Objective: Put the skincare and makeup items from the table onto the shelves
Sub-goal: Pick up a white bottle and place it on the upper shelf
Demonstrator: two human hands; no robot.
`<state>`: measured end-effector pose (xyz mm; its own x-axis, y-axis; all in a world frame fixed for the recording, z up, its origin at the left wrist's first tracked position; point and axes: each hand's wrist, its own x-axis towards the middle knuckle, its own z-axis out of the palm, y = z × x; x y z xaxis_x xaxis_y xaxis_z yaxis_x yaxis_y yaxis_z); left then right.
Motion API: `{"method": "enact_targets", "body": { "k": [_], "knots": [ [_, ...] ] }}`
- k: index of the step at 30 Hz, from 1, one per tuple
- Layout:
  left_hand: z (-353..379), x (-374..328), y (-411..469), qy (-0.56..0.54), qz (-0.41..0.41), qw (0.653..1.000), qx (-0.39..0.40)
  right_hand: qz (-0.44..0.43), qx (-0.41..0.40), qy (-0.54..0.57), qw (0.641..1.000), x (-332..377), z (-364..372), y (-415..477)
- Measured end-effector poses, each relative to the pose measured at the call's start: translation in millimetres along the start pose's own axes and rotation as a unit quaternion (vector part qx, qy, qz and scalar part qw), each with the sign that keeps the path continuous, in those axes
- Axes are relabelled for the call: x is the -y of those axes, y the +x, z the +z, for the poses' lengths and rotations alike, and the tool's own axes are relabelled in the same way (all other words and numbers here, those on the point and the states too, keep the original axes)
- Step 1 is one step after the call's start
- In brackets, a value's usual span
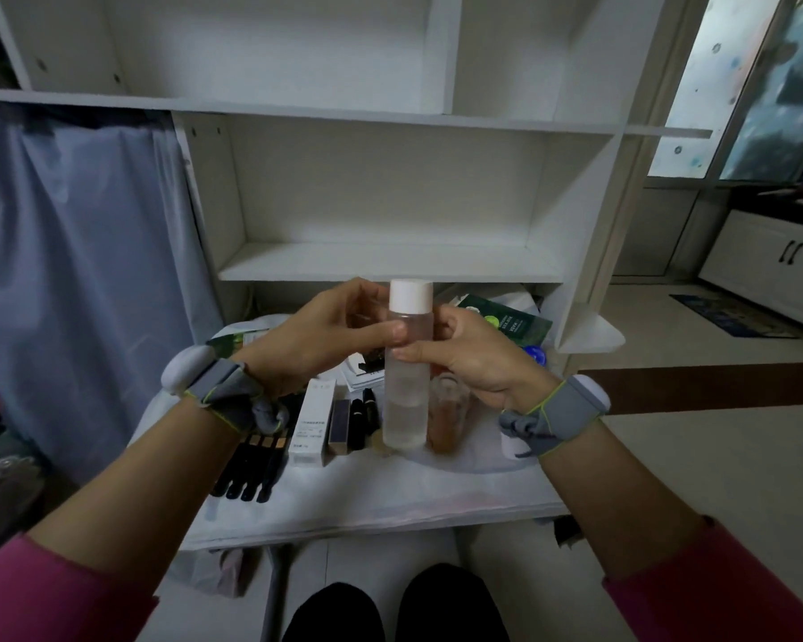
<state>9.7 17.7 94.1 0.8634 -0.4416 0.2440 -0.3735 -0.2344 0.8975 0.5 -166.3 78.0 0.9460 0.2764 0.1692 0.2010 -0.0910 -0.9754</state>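
White shelves (390, 264) rise behind the cluttered table (390, 493). In your head view, you hold the clear bottle (409, 363) over the table, below the lowest shelf. Your left hand (325, 331) and right hand (474, 354) both pinch its upper body. It stands upright, long axis vertical, white cap (411, 294) on top. It looks part-filled, rigid and smooth, so probably light but slippery. Wrap your fingers round mid-body.

Straight behind the clear bottle (409, 363), just above its white cap (411, 294): wide open room over the lower shelf board (390, 264), walled by white side panels (571, 196) left and right. Below the bottle, crowded desk (390, 498): white box (313, 419), dark tubes (357, 426), amber bottle (446, 419). Left of the bottle, blue curtain (80, 271). Right of it, green packet (515, 322) and slanted white panel (585, 317).
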Motion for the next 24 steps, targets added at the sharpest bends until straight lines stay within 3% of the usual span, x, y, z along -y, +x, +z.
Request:
{"method": "enact_targets", "body": {
  "k": [8, 24],
  "knots": [
    [-9.5, 9.9, 9.5, -0.007, -0.03, 0.999, 0.01, -0.025, -0.058, -0.001, 0.998, 33.3, 6.8, 33.5],
    [-44.5, -10.3, 95.8, -0.067, -0.009, 0.992, -0.103, 0.005, -0.086, -0.107, 0.991, 38.2, -49.0, 81.1]
  ]
}}
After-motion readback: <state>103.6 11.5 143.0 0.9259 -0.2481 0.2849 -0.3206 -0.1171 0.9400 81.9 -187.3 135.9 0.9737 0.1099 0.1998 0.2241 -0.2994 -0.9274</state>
